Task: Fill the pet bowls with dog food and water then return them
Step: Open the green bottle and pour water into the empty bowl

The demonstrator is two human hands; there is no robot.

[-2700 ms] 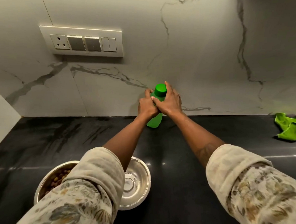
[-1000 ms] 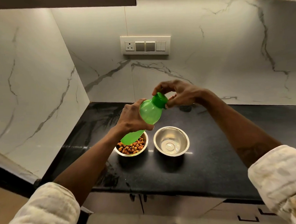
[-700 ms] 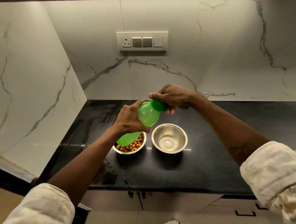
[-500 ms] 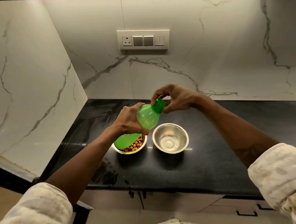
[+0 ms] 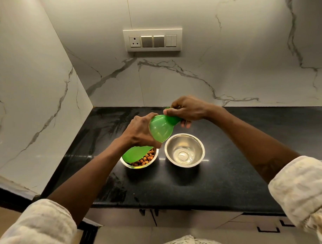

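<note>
A green plastic bottle [image 5: 159,130] hangs tilted above the two steel bowls, neck toward the right. My left hand [image 5: 138,131] grips its body. My right hand [image 5: 188,110] is closed over its green cap [image 5: 173,120]. The left bowl [image 5: 139,160] holds brown dog food and is partly hidden by the bottle's base. The right bowl [image 5: 185,150] looks shiny inside; I cannot tell whether it holds any water. Both bowls stand side by side on the black countertop [image 5: 231,174].
White marble walls close the corner at the back and left. A switch panel [image 5: 152,40] sits on the back wall. The counter's front edge runs below the bowls, with cabinet fronts [image 5: 196,221] beneath it.
The bottle came from the back wall to above the bowls. Over the last second my right hand keeps shifting its grip around the cap while the left holds the body steady.
</note>
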